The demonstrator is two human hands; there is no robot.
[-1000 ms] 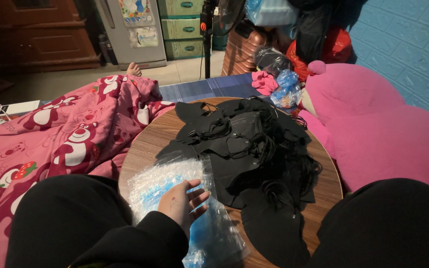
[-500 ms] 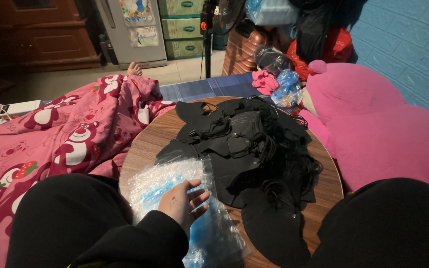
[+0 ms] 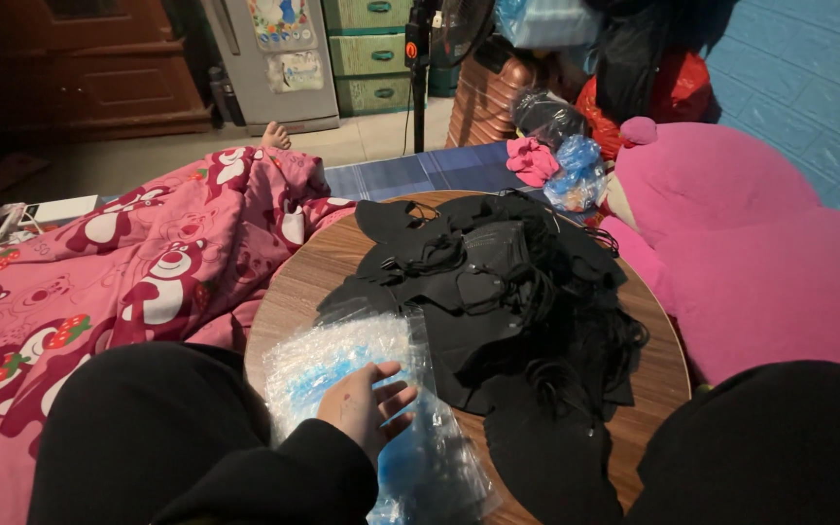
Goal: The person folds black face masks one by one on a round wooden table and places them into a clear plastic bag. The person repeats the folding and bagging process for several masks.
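The left hand (image 3: 367, 408) lay flat on a clear plastic bag (image 3: 381, 408), its fingers (image 3: 396, 394) spread and resting on the film, pinching nothing. The right hand was out of view. The bag sat at the near left edge of the round wooden desk (image 3: 289, 292), part of it hanging over the near edge; through the crinkled film showed pale blue pieces, too blurred to tell apart. Just beside the bag, touching its far right side, a heap of black masks (image 3: 498, 292) with thin ear loops covered the middle of the desk and reached its far and right edges. Left of the desk spread a pink blanket (image 3: 138, 262) printed with bears. A large pink plush cushion (image 3: 751, 243) lay against the right edge, before a blue brick-patterned wall (image 3: 809, 68).
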